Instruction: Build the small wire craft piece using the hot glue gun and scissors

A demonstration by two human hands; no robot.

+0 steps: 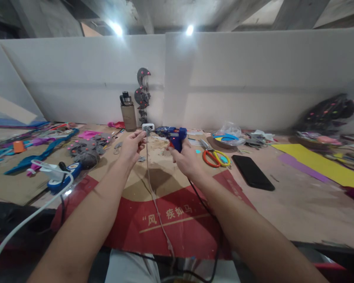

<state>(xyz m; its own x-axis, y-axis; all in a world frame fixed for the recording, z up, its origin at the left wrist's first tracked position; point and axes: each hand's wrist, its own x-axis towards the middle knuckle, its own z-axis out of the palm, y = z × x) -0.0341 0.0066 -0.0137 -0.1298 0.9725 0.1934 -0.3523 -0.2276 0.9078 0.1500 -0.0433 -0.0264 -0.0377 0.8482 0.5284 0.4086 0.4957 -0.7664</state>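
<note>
My right hand (183, 154) is wrapped round the handle of a blue glue gun (177, 137), whose nozzle points left. My left hand (133, 146) pinches a small grey piece (148, 129) at its fingertips, close to the nozzle. From that piece a thin grey cord (148, 173) hangs down over the red and tan board (177, 232). Whether the nozzle touches the piece cannot be made out.
Orange and yellow scissors (214, 157) and a black phone (253, 172) lie to the right. A bottle (128, 114) stands at the back. On the left are a blue power strip (65, 177), a white cable and grey yarn (88, 158).
</note>
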